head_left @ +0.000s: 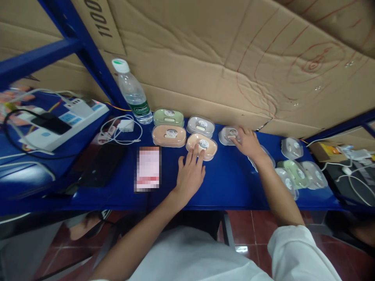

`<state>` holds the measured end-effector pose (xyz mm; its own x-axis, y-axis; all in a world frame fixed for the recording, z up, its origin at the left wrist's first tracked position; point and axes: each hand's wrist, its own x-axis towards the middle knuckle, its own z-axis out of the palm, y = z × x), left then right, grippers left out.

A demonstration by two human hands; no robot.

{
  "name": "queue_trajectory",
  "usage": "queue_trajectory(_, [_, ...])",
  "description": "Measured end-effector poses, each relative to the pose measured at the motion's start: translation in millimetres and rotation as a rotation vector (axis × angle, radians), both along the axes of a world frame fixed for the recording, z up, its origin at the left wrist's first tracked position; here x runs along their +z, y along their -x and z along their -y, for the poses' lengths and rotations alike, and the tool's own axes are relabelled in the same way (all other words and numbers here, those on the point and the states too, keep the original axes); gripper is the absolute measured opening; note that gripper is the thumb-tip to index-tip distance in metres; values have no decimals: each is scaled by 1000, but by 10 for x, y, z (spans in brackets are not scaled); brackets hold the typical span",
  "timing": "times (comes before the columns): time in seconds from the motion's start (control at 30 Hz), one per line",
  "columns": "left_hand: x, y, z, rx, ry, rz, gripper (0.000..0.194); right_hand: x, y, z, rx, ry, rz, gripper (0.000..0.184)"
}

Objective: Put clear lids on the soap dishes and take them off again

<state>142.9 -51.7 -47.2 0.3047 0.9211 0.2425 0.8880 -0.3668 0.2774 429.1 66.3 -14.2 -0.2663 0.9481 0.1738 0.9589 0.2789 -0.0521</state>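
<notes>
My left hand (191, 174) lies with fingers spread on the near edge of a peach plastic box with a clear lid (211, 150), touching its top. My right hand (249, 143) grips the right end of a small grey clear-lidded box (224, 135), thumb over its label. Behind the left hand stand a second peach box (159, 137), a green box (159, 114) and a grey box (193, 121), all lidded with round labels. Partly hidden under my right forearm is another clear-lidded piece (270, 155).
Several more boxes, among them a green one (297, 171), sit at the right. A water bottle (133, 91), a white charger with cable (125, 125), a blurred-out phone-like item (148, 168) and a power strip (58, 127) are at left. Cardboard (187, 54) walls the back.
</notes>
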Motion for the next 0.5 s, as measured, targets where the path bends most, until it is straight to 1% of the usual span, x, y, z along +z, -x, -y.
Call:
queue_trajectory(0.07, [-5,-51,-35,10,-2,-1,58,-119,-88,56,-28,39,-5,67])
queue_trajectory(0.17, [-22,-122,-75,13,9,14,64,-260,-22,26,27,50,-107,69])
queue_trajectory(0.2, [-25,-139,-82,11,18,21,67,-265,19,15,40,33,-158,69])
queue_trajectory(0.27, [-28,-156,-71,-2,34,37,71,-203,66,52,18,-39,-236,66])
queue_trajectory(0.33, [-34,-142,-4,-31,33,61,73,-88,17,206,-70,-150,-237,62])
queue_trajectory(0.4, [-56,-105,120,-61,22,90,71,-5,-128,465,-201,-239,-164,58])
queue_trajectory(0.43, [-75,-85,196,-73,20,106,69,2,-218,614,-282,-258,-115,58])
queue_trajectory(0.5, [-127,-53,346,-92,36,140,68,-64,-378,905,-438,-232,-23,62])
